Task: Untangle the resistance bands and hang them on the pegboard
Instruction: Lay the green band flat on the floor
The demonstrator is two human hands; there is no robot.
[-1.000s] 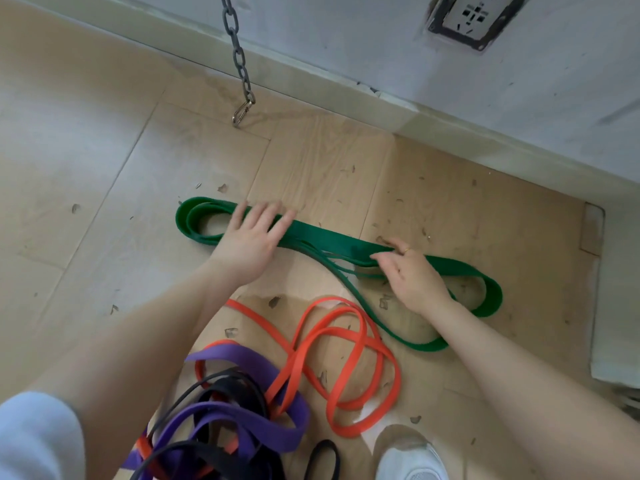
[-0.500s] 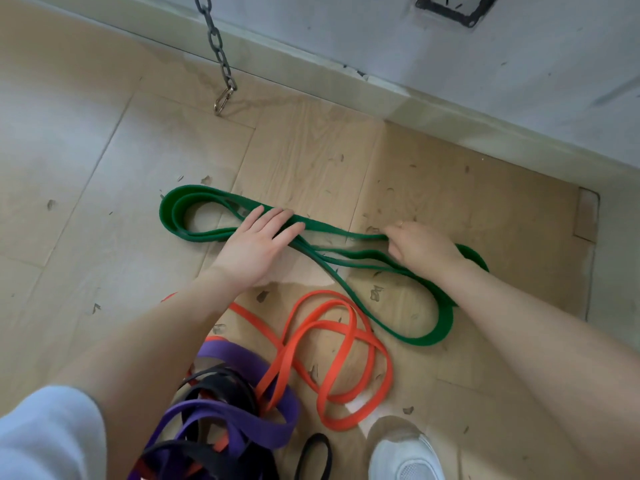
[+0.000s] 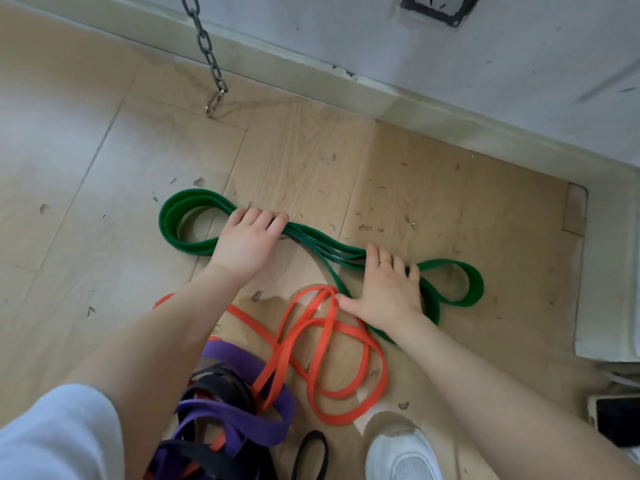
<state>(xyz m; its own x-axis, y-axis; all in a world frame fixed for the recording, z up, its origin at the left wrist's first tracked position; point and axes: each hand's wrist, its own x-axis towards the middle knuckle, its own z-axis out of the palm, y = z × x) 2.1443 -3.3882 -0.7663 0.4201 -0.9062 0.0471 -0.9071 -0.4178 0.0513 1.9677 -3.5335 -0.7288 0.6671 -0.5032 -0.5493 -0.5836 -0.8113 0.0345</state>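
Purple band (image 3: 239, 410) and black band (image 3: 221, 389) cut off at bottom edge. Left hand (image 3: 247, 239) curled round green band (image 3: 194, 220) on floor (image 3: 86, 168); right hand (image 3: 388, 292) flat, grip wide, pressing it beside orange band (image 3: 332, 358).

A green band (image 3: 311, 242) lies folded across the middle of the frame on the wooden floor (image 3: 86, 174). The left hand (image 3: 247, 239) curls its fingers over the bundled strands at centre-left. The right hand (image 3: 388, 289) presses flat on the strands at centre-right. Below, an orange band (image 3: 332, 344) loops into a purple and black tangle (image 3: 225, 410) at the bottom. A chain (image 3: 207, 53) hangs at upper centre-left.
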